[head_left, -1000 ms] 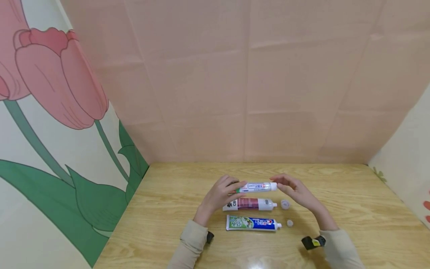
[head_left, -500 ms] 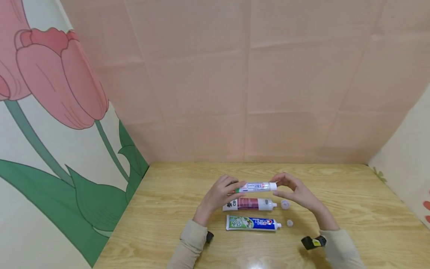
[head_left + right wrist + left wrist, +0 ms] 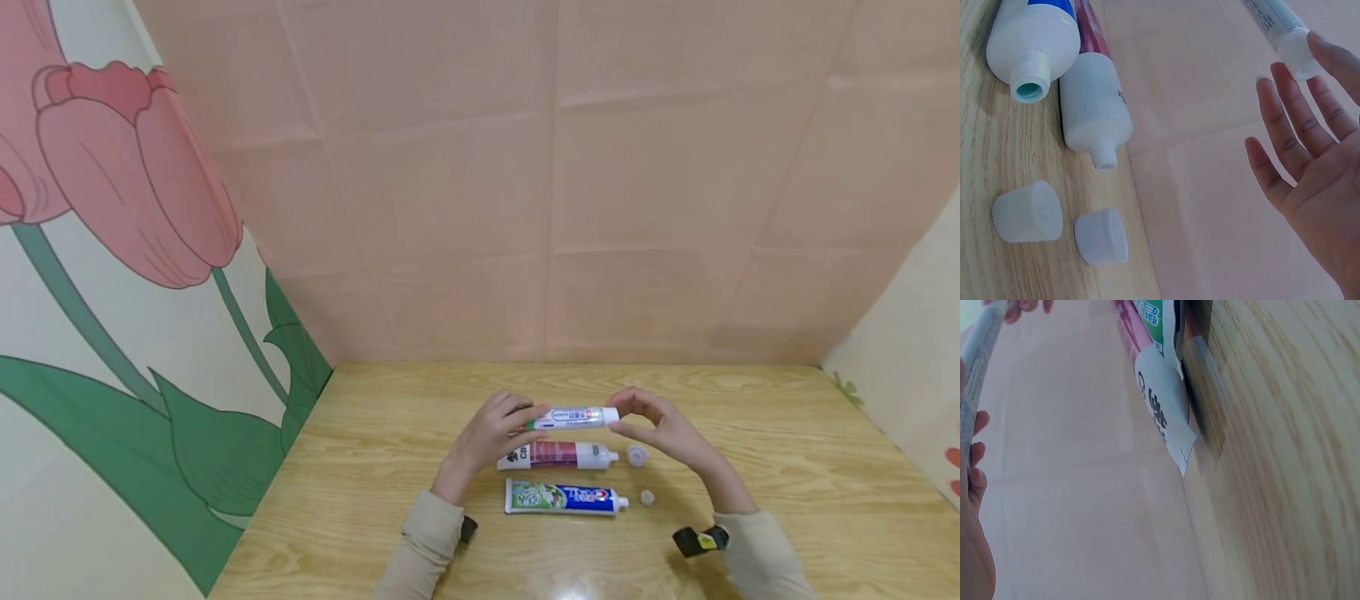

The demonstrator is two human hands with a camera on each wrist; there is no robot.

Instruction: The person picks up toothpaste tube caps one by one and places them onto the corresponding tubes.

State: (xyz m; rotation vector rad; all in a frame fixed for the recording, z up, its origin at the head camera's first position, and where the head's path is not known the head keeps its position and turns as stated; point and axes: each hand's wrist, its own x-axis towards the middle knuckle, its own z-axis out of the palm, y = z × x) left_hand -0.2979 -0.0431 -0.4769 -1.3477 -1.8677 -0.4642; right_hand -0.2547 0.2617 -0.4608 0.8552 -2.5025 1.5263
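Note:
My left hand grips the back part of a white toothpaste tube, held level above the table with its capped end toward the right. At that end, the thumb and fingertips of my right hand pinch the white cap, which is on the tube. The other fingers of the right hand spread loosely in the right wrist view. Nearer the front lie two uncapped toothpaste tubes, one pink and white and one blue and green, nozzles pointing right. Much of the held tube's tail is covered by the left hand.
Two loose white caps rest on the wooden table just right of the nozzles: a larger cap by the pink tube and a smaller cap by the blue and green one. A pink sheet rises behind the table.
My right thumb has moved in to the cap's lower side, and the fingers have shifted slightly at the cap. The left hand and the tube stay nearly still.

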